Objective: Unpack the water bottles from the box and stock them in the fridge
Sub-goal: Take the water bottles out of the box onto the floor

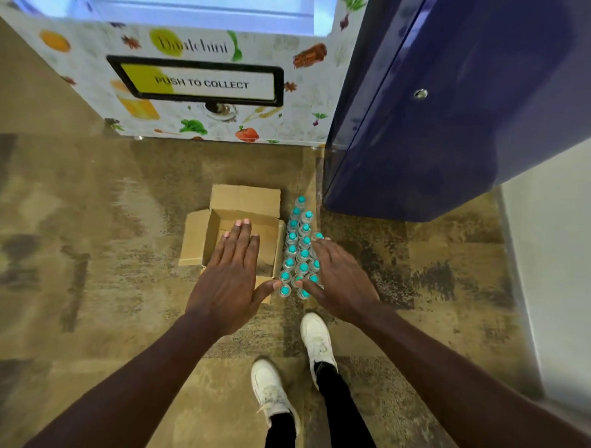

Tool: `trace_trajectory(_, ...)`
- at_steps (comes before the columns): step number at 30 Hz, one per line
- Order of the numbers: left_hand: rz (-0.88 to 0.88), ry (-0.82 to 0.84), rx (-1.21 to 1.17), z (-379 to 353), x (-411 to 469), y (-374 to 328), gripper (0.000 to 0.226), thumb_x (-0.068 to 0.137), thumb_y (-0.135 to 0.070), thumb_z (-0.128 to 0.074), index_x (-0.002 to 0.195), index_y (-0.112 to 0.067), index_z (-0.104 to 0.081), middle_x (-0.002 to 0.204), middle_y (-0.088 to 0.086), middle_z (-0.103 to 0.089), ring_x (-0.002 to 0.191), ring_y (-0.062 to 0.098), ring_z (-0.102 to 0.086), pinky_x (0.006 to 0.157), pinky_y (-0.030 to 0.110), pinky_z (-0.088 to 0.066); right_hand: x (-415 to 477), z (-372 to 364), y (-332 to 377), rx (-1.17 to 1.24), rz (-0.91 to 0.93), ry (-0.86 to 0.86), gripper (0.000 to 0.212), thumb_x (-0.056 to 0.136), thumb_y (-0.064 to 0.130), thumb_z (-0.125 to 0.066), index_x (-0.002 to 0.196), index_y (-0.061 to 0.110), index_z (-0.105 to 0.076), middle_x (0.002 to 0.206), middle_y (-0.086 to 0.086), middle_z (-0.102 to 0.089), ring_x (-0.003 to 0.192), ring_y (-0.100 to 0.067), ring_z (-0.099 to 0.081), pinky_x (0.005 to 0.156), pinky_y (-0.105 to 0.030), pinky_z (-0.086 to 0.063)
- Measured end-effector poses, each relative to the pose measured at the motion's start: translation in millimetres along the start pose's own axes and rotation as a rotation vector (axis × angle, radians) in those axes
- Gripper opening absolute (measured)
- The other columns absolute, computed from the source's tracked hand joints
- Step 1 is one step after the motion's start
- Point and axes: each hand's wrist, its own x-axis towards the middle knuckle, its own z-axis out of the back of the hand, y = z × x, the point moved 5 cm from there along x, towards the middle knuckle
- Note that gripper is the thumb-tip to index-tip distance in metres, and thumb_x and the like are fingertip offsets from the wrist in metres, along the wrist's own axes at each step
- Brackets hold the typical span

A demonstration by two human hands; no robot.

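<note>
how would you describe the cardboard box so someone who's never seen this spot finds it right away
Start at the tall machine with the "PUSH TO COLLECT" panel, then look down to the mottled floor before it. The cardboard box sits there with flaps open, just left of the cluster of teal-capped water bottles. It is the only brown, open-topped thing there.

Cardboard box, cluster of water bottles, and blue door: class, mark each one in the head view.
Cardboard box (245, 199), head view: on the far open flap.
Cluster of water bottles (304, 254), head view: on a teal cap mid-cluster.
Blue door (469, 121), head view: on its broad outer face.
</note>
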Motion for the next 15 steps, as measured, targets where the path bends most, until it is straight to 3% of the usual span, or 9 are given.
trace_trajectory(6, -0.013, -0.003, 0.034, 63.9, -30.8, -16.7, 0.099, 0.103, -0.078, -0.006, 0.167, -0.003, -0.01, 0.175, 0.018, 0.01, 0.163, 0.03, 0.014, 0.132, 0.052, -0.011, -40.2, 61.6, 21.2, 0.001, -0.022, -0.049, 0.084, 0.099, 0.061, -0.053, 0.161, 0.013, -0.024, 0.167, -0.008, -0.032, 0.156, -0.023, -0.026, 0.128, -0.041, -0.027)
trace_trajectory(11, -0.043, 0.003, 0.075, 115.7, -56.0, -31.6, 0.096, 0.104, -0.076, -0.01, 0.167, -0.005, 0.002, 0.174, 0.018, 0.018, 0.161, 0.029, 0.021, 0.133, 0.05, -0.005, -69.8, 112.0, 41.3, -0.025, -0.04, -0.095, 0.084, 0.099, 0.063, -0.051, 0.16, 0.012, -0.027, 0.166, -0.008, -0.035, 0.154, -0.024, -0.031, 0.125, -0.04, -0.027)
trace_trajectory(15, -0.105, -0.037, 0.064, 151.0, -69.0, -42.3, 0.097, 0.104, -0.077, -0.015, 0.167, -0.003, -0.003, 0.174, 0.018, 0.014, 0.162, 0.03, 0.018, 0.133, 0.05, -0.004, -92.2, 146.7, 54.1, -0.052, -0.065, -0.154, 0.083, 0.099, 0.063, -0.05, 0.16, 0.012, -0.027, 0.165, -0.009, -0.035, 0.154, -0.026, -0.032, 0.125, -0.039, -0.026)
